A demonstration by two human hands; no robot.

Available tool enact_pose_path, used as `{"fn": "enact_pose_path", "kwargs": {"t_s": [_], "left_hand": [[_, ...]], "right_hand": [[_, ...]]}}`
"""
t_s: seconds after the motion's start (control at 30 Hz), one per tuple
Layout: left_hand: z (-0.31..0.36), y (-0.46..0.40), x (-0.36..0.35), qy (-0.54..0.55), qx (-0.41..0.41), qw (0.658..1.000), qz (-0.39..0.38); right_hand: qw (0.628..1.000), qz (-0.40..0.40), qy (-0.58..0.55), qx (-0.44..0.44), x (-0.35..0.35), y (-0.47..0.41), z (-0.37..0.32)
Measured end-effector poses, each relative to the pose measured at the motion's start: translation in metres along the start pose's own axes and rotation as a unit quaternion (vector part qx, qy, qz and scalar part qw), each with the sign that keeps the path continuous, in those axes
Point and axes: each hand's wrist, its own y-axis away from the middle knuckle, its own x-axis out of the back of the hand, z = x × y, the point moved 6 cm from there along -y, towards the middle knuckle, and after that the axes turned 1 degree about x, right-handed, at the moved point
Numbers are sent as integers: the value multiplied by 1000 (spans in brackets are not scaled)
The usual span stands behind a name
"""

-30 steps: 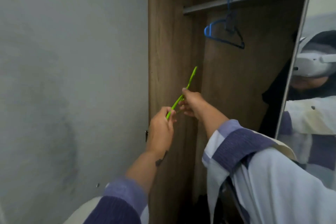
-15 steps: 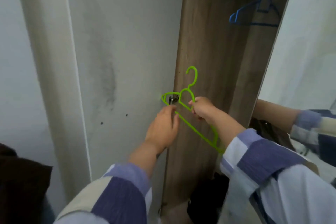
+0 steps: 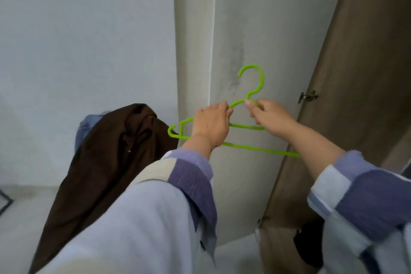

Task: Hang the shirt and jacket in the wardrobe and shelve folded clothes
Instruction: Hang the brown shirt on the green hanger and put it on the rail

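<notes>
I hold a bright green plastic hanger (image 3: 255,83) upright in front of the grey wall, hook at the top. My left hand (image 3: 211,125) grips its left shoulder. Just below the hook, my right hand (image 3: 270,119) pinches its neck. A dark brown garment (image 3: 106,162) hangs draped at the lower left, with a blue garment (image 3: 85,127) showing behind its top. The wooden wardrobe side (image 3: 347,107) rises at the right; its inside is out of view.
A grey wall pillar (image 3: 193,40) stands behind the hanger. A metal hinge (image 3: 308,96) sits on the wardrobe's edge. Something dark (image 3: 309,247) lies low by the wardrobe base. A pale floor (image 3: 15,218) shows at the lower left.
My view has swung left, away from the wardrobe interior and its blue hanger. The green hanger has turned from edge-on to face me, and the brown garment has come into view.
</notes>
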Motion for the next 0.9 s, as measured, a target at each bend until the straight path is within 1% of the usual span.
{"fn": "enact_pose_path", "kwargs": {"t_s": [0.13,0.23,0.33,0.4,0.47,0.53,0.6,0.77,0.9], "left_hand": [[-59,20,10,-48,41,998,2],[-109,36,18,-73,70,995,-2],[-157,51,20,-48,100,994,-19],[-193,60,16,-16,145,989,-33],[-235,66,8,15,216,975,-50],[-275,70,-3,40,290,954,-69],[-309,72,-17,57,343,934,-84],[-361,68,-54,104,420,894,-116],[-375,61,-70,95,449,878,-135]], "right_hand": [[996,29,80,23,-49,-16,-49],[994,45,82,52,-91,-23,-85],[994,31,80,64,-137,-31,-110],[995,16,78,58,-165,-37,-118],[996,8,80,46,-192,-41,-122],[996,5,84,36,-217,-45,-121],[996,10,89,26,-237,-48,-118],[994,20,109,-4,-276,-57,-113],[993,23,113,-25,-294,-58,-109]]}}
